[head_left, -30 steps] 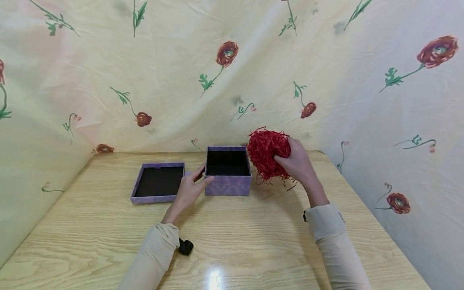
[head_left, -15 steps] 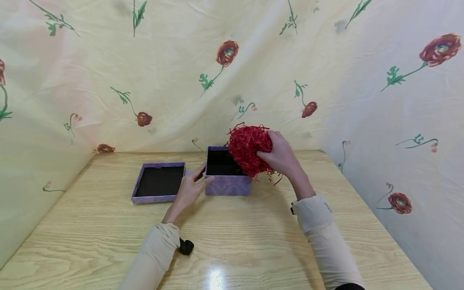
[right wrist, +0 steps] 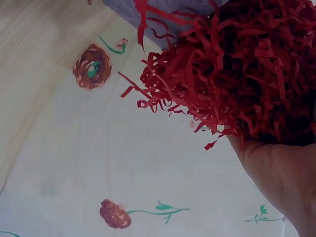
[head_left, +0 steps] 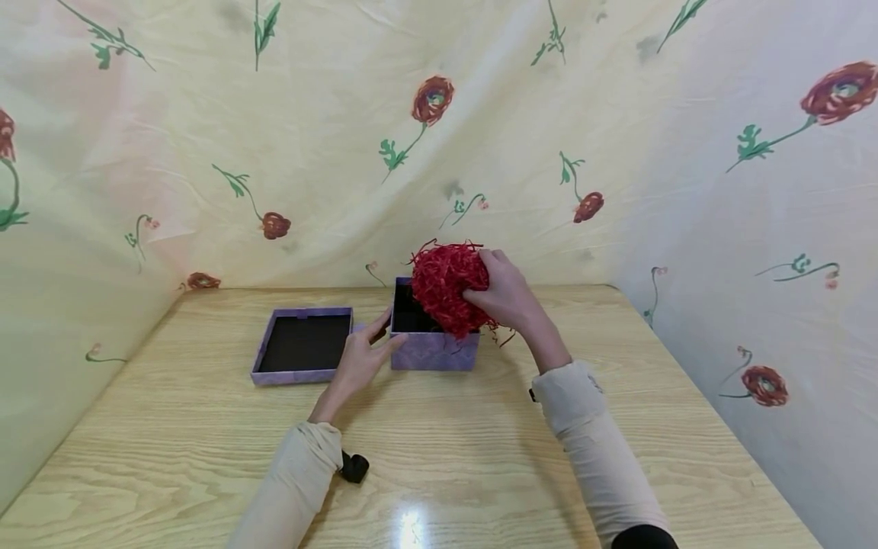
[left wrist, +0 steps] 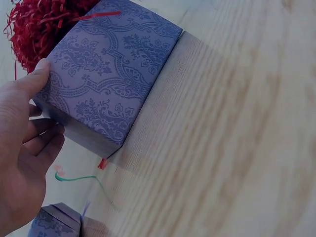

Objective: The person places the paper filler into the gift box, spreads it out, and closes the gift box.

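A purple patterned box (head_left: 434, 353) with a dark inside stands upright on the table. My left hand (head_left: 361, 358) grips its near left corner, the thumb at the front edge and the fingers along the left side; the left wrist view shows this hand (left wrist: 24, 143) against the box (left wrist: 108, 64). Over the box's opening, my right hand (head_left: 511, 293) holds a big clump of red shredded paper (head_left: 447, 288), with loose strands hanging out. The clump (right wrist: 237, 74) hides most of the right fingers in the right wrist view. It also covers much of the opening.
The box's shallow lid (head_left: 304, 343), black inside, lies on the table to the left. A flower-printed cloth (head_left: 329, 152) hangs behind and along both sides. The wooden table (head_left: 439, 457) extends in front of the box. A red strand lies near the box's base (left wrist: 102, 164).
My right hand has carried the red shredded paper leftward, from beside the box to over its opening. My left hand, the box and the lid have stayed in place.
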Tool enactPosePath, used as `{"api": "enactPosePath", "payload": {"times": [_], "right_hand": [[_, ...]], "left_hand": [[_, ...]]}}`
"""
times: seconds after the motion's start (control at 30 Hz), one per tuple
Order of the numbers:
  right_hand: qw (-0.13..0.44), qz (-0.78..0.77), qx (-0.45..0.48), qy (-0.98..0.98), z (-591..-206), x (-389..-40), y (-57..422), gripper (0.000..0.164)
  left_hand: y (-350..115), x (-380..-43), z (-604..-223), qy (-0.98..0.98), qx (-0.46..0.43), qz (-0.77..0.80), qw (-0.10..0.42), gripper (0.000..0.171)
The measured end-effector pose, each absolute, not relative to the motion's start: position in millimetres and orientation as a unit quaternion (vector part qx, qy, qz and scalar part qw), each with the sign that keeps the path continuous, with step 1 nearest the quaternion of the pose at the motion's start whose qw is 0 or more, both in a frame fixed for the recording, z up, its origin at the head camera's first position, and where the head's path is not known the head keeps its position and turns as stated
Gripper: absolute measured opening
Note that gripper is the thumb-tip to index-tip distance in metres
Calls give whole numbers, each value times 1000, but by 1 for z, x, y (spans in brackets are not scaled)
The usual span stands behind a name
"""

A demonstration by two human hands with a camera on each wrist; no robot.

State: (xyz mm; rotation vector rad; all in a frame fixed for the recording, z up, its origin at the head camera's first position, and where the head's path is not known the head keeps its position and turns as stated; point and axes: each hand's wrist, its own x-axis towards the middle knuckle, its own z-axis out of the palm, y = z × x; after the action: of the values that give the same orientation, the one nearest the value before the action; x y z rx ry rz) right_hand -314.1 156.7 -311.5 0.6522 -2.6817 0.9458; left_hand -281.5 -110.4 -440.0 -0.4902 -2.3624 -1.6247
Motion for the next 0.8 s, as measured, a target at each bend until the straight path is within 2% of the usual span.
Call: {"api": "enactPosePath", "payload": {"times": [0.43, 0.8], "right_hand": [[98, 275, 231, -928, -320, -321, 139, 70], [94, 268, 226, -932, -327, -324, 130, 70]], "left_hand": [[-111, -282, -441, -806, -174, -556, 107, 66], [-111, -282, -440, -807, -163, -558, 103, 66]]}}
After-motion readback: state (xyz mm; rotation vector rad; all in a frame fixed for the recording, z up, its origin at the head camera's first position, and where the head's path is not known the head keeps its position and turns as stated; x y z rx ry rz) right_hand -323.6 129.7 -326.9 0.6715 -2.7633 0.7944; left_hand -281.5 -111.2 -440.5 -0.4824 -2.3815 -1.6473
